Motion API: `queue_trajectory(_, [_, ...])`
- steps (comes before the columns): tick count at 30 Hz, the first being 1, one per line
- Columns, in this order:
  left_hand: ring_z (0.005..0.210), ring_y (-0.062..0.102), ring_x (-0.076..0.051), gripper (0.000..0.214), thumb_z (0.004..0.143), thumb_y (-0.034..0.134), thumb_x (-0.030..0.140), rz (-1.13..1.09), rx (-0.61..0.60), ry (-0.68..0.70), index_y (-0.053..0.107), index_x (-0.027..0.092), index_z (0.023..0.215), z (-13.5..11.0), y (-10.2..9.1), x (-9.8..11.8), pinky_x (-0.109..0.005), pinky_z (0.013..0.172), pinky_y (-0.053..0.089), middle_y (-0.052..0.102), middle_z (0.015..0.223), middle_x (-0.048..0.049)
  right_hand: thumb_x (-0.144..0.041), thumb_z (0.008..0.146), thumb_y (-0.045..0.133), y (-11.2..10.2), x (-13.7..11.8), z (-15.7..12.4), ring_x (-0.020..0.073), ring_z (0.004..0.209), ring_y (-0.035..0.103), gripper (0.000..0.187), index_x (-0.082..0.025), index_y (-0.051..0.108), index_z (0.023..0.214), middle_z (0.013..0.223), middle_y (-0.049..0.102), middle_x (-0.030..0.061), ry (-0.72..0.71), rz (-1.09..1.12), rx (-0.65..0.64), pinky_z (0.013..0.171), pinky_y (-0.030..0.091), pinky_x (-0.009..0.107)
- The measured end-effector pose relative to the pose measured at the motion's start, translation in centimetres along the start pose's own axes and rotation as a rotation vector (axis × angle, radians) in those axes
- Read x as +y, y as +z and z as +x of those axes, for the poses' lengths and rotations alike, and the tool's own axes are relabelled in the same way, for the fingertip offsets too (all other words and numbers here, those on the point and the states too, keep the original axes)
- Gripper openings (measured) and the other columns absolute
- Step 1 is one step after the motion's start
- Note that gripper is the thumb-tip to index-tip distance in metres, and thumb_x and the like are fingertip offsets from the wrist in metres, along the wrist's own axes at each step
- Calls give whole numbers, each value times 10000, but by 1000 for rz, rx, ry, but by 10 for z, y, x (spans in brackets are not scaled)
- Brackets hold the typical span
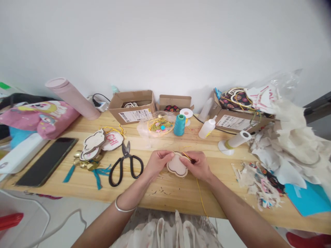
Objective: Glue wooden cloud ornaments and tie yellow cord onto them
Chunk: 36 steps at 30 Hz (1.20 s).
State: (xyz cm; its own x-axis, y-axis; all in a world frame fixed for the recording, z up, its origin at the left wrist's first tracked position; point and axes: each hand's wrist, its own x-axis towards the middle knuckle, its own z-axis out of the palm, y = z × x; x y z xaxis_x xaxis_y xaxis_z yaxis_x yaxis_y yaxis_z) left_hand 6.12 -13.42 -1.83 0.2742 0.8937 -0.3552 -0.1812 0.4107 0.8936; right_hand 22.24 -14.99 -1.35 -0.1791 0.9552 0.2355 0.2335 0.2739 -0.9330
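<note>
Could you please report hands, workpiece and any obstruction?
Left hand and right hand holding cloud-shaped piece. Yellow cord trailing nearby. Scissors beside left hand, apparently not in the way.

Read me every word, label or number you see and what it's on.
"CHI": pink letters on the white plaque beside the scissors.
Too small: labels on the left cardboard box and right cardboard box.
Too blurred: lettering on the pink bag.
</note>
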Motion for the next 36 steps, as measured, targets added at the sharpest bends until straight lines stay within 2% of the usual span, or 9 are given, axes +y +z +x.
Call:
queue_trajectory(7, [569, 582, -134, 273, 595, 689, 301, -63, 9, -10, 699, 136, 812, 1, 1, 0, -233, 570, 455, 690, 667, -39, -336, 692, 572, 4, 5, -1, 110, 499, 469, 224, -154, 687, 752, 606, 595, 12, 207, 200, 57, 444, 371, 215])
queue_trajectory(14, [507, 552, -100, 192, 621, 678, 290, -17, 15, -6, 704, 136, 733, 1, 0, 0, -194, 509, 425, 680, 619, -25, -284, 696, 581, 3, 4, -1, 89, 471, 430, 173, -158, 696, 718, 535, 557, -10, 110, 110, 18, 438, 337, 200])
queue_trajectory(19, [531, 562, -98, 202, 620, 675, 272, -54, -9, -17, 703, 148, 777, 2, -1, 0, -189, 527, 441, 683, 633, -21, -318, 673, 599, 5, 5, 0, 110, 503, 490, 191, -162, 691, 732, 607, 614, 8, 247, 278, 48, 441, 384, 212])
queue_trajectory(21, [535, 566, -101, 221, 627, 668, 272, -64, -23, -20, 700, 152, 809, 2, -1, -1, -192, 530, 446, 686, 645, -23, -316, 669, 603, 5, 6, 0, 118, 529, 515, 194, -166, 691, 754, 648, 634, 16, 256, 305, 55, 459, 406, 217])
queue_trajectory(25, [524, 565, -97, 205, 631, 665, 257, -54, -24, -15, 700, 138, 794, 3, -2, -2, -188, 521, 442, 687, 647, -29, -306, 673, 606, 5, 7, -1, 111, 520, 504, 189, -161, 694, 755, 626, 626, 14, 203, 223, 41, 446, 401, 209])
queue_trajectory(30, [571, 604, -131, 217, 586, 671, 196, -127, -24, -22, 694, 126, 790, -1, 3, 9, -225, 564, 470, 695, 689, -51, -300, 624, 659, 3, 10, 2, 106, 537, 524, 185, -156, 690, 736, 658, 643, 12, 316, 382, 89, 463, 413, 201])
queue_trajectory(32, [691, 633, -166, 223, 585, 672, 187, -197, 27, 53, 688, 135, 801, -1, 1, 17, -254, 640, 486, 699, 783, -71, -291, 593, 691, 0, 13, 4, 98, 526, 524, 181, -156, 687, 715, 646, 643, 8, 365, 479, 143, 466, 412, 195])
queue_trajectory(34, [799, 632, -177, 219, 588, 684, 187, -256, 140, 147, 678, 148, 804, 0, -4, 21, -257, 699, 484, 690, 868, -81, -290, 573, 710, -2, 15, 5, 90, 494, 511, 178, -152, 682, 683, 596, 629, 0, 406, 562, 166, 451, 400, 191])
queue_trajectory(36, [765, 638, -155, 241, 588, 704, 197, -253, 246, 178, 666, 157, 822, 3, -12, 20, -229, 662, 486, 684, 899, -78, -297, 562, 721, -5, 14, 6, 85, 471, 502, 183, -146, 678, 658, 561, 615, -4, 441, 620, 158, 441, 392, 190])
